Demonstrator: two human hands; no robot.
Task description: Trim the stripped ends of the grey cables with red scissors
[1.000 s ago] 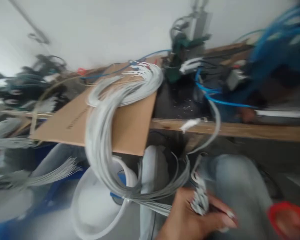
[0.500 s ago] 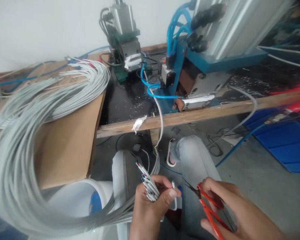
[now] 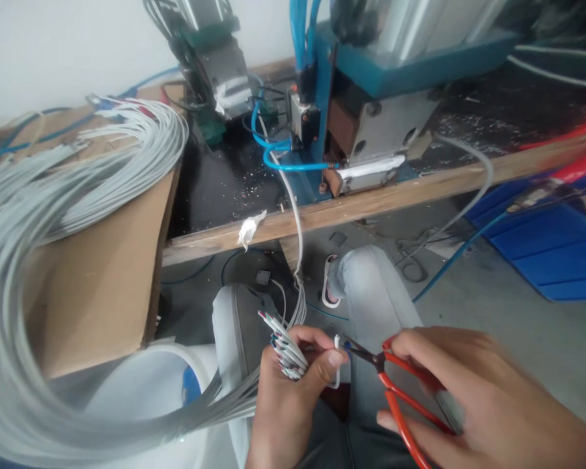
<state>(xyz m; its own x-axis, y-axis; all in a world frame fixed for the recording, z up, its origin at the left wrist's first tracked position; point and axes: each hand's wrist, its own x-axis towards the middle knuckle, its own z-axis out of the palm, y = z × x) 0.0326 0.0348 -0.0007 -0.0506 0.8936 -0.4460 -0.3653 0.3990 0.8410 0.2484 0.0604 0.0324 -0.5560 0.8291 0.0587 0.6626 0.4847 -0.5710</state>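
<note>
My left hand [image 3: 288, 391] grips the ends of a bundle of grey cables [image 3: 63, 195], whose stripped coloured tips [image 3: 280, 342] fan out above my fingers. One thin white wire [image 3: 338, 361] sticks up beside my thumb. My right hand [image 3: 469, 397] holds red-handled scissors [image 3: 395, 391], and their dark blades point left, touching that white wire. The long cable bundle loops from a cardboard sheet [image 3: 102, 260] down past my knee into my left hand.
A wooden bench edge [image 3: 371, 202] runs across above my knees [image 3: 371, 286]. On it stand a blue pneumatic machine [image 3: 371, 85] with blue hoses and a second small machine [image 3: 215, 52]. A white bucket [image 3: 151, 397] sits lower left, and blue crates [image 3: 557, 247] stand right.
The view swung right and steadied. My right hand came in with the scissors and moved their blades left to the white wire at my left thumb.
</note>
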